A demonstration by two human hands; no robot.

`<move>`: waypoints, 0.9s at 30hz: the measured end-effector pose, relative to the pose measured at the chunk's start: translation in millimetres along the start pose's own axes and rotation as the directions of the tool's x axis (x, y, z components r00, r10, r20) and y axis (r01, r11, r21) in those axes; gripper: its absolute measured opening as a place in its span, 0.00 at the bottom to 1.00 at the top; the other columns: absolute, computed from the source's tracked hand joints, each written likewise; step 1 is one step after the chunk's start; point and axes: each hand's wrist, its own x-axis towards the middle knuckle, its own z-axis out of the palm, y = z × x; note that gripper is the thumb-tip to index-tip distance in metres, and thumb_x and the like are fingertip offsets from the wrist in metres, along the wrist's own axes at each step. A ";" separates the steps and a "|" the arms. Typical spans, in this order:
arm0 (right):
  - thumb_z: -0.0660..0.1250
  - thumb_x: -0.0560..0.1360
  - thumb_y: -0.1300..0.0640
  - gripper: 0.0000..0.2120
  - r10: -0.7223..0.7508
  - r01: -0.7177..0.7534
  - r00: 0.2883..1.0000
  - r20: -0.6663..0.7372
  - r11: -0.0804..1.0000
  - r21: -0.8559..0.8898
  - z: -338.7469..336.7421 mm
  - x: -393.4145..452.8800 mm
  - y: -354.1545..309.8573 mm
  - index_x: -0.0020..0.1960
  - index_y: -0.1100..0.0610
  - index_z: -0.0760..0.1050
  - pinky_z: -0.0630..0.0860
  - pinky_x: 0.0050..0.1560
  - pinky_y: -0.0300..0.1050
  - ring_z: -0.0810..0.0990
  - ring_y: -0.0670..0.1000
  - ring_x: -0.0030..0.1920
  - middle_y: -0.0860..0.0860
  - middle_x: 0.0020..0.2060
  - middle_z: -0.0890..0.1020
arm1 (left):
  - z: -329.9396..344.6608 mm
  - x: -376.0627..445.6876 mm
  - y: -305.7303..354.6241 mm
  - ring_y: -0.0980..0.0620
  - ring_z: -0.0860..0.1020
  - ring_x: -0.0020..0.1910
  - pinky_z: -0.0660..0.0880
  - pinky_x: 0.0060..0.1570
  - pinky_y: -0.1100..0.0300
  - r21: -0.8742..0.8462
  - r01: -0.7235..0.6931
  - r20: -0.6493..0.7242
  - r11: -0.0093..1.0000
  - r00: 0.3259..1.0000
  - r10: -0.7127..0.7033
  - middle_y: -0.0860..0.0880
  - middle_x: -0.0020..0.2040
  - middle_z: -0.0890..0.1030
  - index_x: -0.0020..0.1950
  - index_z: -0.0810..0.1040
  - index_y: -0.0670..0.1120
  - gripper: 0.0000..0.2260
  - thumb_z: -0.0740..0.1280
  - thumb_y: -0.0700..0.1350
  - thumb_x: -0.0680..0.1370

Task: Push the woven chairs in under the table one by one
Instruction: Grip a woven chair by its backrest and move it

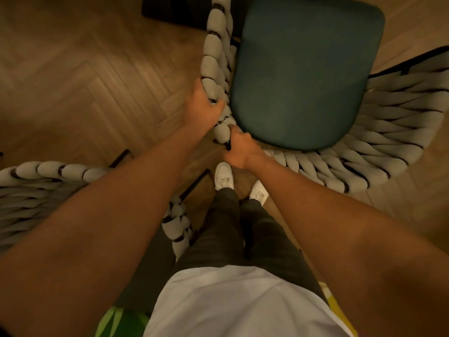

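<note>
A woven chair (379, 132) with thick grey braided backrest and a dark teal seat cushion (306, 76) fills the upper right of the head view. My left hand (200, 105) grips the curved woven rim on the chair's left side. My right hand (240, 148) grips the same rim a little lower, at the black frame beside a grey wrap. Both arms reach forward over my legs. A dark table edge (175, 8) shows at the top, just beyond the chair.
A second woven chair (36, 186) stands at the left, its black frame close to my left leg. My white shoes (224, 176) stand on herringbone wood floor (85, 81). A green and yellow object (116, 322) lies at the bottom edge.
</note>
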 end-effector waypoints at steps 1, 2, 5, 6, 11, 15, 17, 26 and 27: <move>0.68 0.77 0.55 0.36 -0.002 0.002 1.000 0.000 1.000 0.000 -0.4 -0.6 0.4 0.79 0.60 0.55 0.75 0.63 0.58 0.75 0.65 0.65 0.64 0.67 0.73 | 0.5 0.7 -0.4 0.48 0.79 0.59 0.76 0.59 0.54 0.007 -0.015 -0.010 1.000 1.000 0.015 0.46 0.61 0.80 0.69 0.71 0.43 0.25 0.71 0.48 0.75; 0.68 0.78 0.55 0.36 -0.008 0.008 1.000 -0.004 1.000 -0.004 -1.5 -1.9 0.6 0.80 0.60 0.55 0.76 0.62 0.57 0.75 0.65 0.64 0.65 0.67 0.74 | 0.9 1.0 0.6 0.48 0.78 0.60 0.76 0.60 0.55 0.005 -0.034 -0.016 0.999 0.999 0.034 0.46 0.62 0.80 0.69 0.71 0.42 0.24 0.71 0.47 0.75; 0.67 0.78 0.58 0.35 -0.016 0.016 1.000 -0.015 1.000 -0.009 -8.9 -9.2 4.4 0.80 0.60 0.54 0.77 0.59 0.56 0.76 0.65 0.63 0.64 0.65 0.76 | 3.8 -0.3 8.6 0.48 0.79 0.58 0.74 0.55 0.60 0.003 -0.065 -0.017 0.998 0.998 0.065 0.45 0.60 0.81 0.68 0.72 0.42 0.23 0.71 0.45 0.75; 0.67 0.78 0.58 0.36 -0.018 0.018 1.000 -0.021 1.000 -0.004 -12.5 -11.4 5.7 0.80 0.60 0.54 0.77 0.59 0.57 0.77 0.65 0.63 0.64 0.65 0.76 | 5.3 -0.6 12.6 0.47 0.80 0.56 0.75 0.53 0.60 0.001 -0.066 -0.017 0.998 0.998 0.066 0.45 0.58 0.81 0.67 0.72 0.42 0.22 0.71 0.45 0.75; 0.65 0.79 0.58 0.35 -0.048 0.050 0.996 -0.070 0.998 0.028 -35.3 -7.1 -2.5 0.81 0.61 0.53 0.75 0.61 0.55 0.75 0.66 0.65 0.65 0.68 0.73 | 1.3 16.0 39.4 0.50 0.80 0.56 0.78 0.56 0.54 -0.024 -0.096 -0.014 0.995 0.995 0.095 0.48 0.59 0.81 0.68 0.73 0.45 0.24 0.70 0.46 0.73; 0.67 0.79 0.56 0.29 -0.055 0.063 0.989 -0.135 0.996 0.058 -53.3 15.0 -22.7 0.76 0.62 0.61 0.76 0.52 0.53 0.79 0.64 0.59 0.63 0.62 0.78 | -14.4 50.0 58.7 0.51 0.80 0.56 0.78 0.56 0.57 0.028 -0.165 0.012 0.986 0.986 0.165 0.47 0.59 0.81 0.68 0.73 0.44 0.23 0.70 0.45 0.74; 0.68 0.78 0.56 0.29 -0.052 0.060 0.988 -0.147 0.997 0.054 -58.1 28.9 -33.5 0.75 0.63 0.61 0.78 0.53 0.54 0.79 0.64 0.58 0.63 0.61 0.78 | -22.2 67.9 63.0 0.51 0.79 0.56 0.76 0.53 0.62 0.075 -0.180 0.028 0.981 0.984 0.179 0.46 0.60 0.80 0.68 0.73 0.43 0.22 0.70 0.44 0.75; 0.67 0.79 0.57 0.29 0.001 0.003 0.992 -0.126 0.999 0.032 -47.5 61.6 -61.5 0.75 0.62 0.60 0.74 0.61 0.56 0.75 0.65 0.65 0.63 0.67 0.73 | -37.8 101.0 42.6 0.55 0.75 0.50 0.70 0.43 0.73 0.168 -0.157 0.081 0.973 0.986 0.145 0.47 0.57 0.79 0.67 0.72 0.42 0.21 0.70 0.42 0.75; 0.66 0.79 0.57 0.28 0.005 -0.001 0.992 -0.128 1.000 0.030 -47.3 61.7 -62.0 0.75 0.63 0.60 0.74 0.60 0.56 0.75 0.65 0.64 0.63 0.66 0.73 | -37.7 101.4 40.9 0.55 0.76 0.49 0.68 0.40 0.76 0.160 -0.165 0.080 0.973 0.985 0.153 0.47 0.56 0.80 0.66 0.73 0.41 0.20 0.69 0.42 0.75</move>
